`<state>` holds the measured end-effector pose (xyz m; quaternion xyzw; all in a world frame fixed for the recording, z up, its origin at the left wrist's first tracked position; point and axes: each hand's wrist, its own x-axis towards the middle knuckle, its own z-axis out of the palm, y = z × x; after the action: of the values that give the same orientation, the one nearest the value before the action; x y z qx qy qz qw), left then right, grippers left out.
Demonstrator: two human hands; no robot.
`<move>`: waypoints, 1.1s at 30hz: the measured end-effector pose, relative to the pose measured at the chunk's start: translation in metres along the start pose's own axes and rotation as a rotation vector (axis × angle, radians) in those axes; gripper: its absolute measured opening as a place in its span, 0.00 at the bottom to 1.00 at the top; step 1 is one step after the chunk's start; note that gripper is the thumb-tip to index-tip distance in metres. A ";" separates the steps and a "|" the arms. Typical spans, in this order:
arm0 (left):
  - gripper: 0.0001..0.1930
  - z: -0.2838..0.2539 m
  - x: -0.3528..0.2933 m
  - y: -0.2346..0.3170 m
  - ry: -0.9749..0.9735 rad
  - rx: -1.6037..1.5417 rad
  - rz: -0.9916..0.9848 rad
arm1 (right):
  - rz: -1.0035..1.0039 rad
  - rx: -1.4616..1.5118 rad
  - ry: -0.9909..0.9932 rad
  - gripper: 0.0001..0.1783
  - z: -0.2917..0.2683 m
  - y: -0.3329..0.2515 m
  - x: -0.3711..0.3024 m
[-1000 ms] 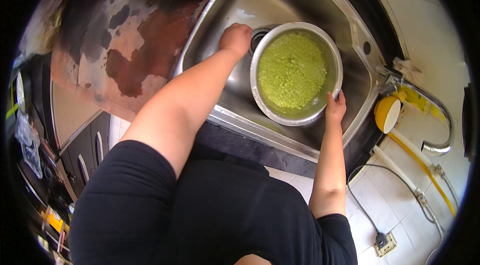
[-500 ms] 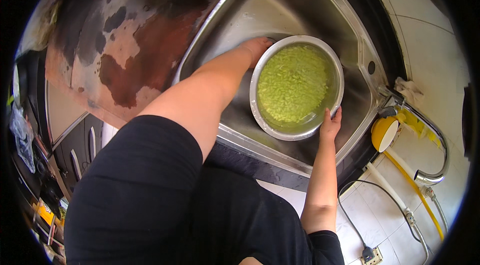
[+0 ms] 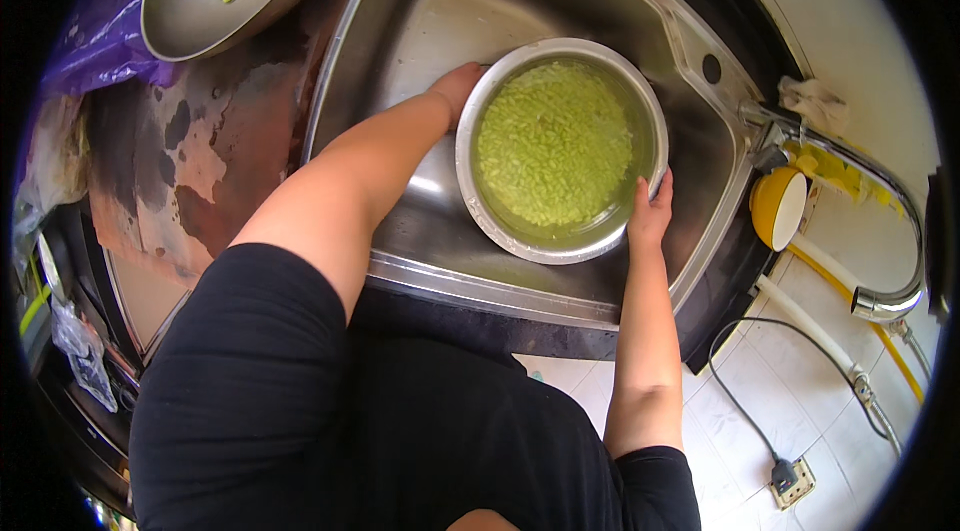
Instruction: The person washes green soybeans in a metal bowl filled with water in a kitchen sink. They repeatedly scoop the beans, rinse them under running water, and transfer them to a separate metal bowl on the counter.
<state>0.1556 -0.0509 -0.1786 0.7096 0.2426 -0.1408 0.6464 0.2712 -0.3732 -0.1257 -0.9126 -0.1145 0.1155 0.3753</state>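
Note:
A round metal basin (image 3: pixel 547 256) is in the stainless steel sink (image 3: pixel 410 46), filled with water and many shelled green beans (image 3: pixel 555 146). My left hand (image 3: pixel 458 91) is at the basin's far left side, its fingertips hidden beyond the rim. On the near right side, my right hand (image 3: pixel 650 216) is closed on the rim, with the thumb over the edge and the fingers along the outer wall. The basin looks roughly level, though whether it touches the sink floor I cannot tell.
At the upper left, a metal bowl (image 3: pixel 185 1) holds several green beans beside a purple plastic bag (image 3: pixel 105 41). A curved chrome faucet (image 3: pixel 913 221) and a yellow bowl-shaped vessel (image 3: pixel 768 211) are right of the sink. A black plug (image 3: pixel 783 476) sits in a socket lower right.
The view has turned and shifted, bringing the metal bowl with green beans further into sight. Both hands keep their places on the basin.

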 end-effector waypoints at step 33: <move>0.11 0.020 -0.099 0.062 0.742 -0.760 0.013 | -0.289 -0.605 -0.457 0.13 0.114 -0.105 0.016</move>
<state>0.1076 -0.0899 -0.0778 0.4288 0.4843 0.2217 0.7296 0.2393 -0.2211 -0.1319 -0.9072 -0.3509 0.2223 0.0670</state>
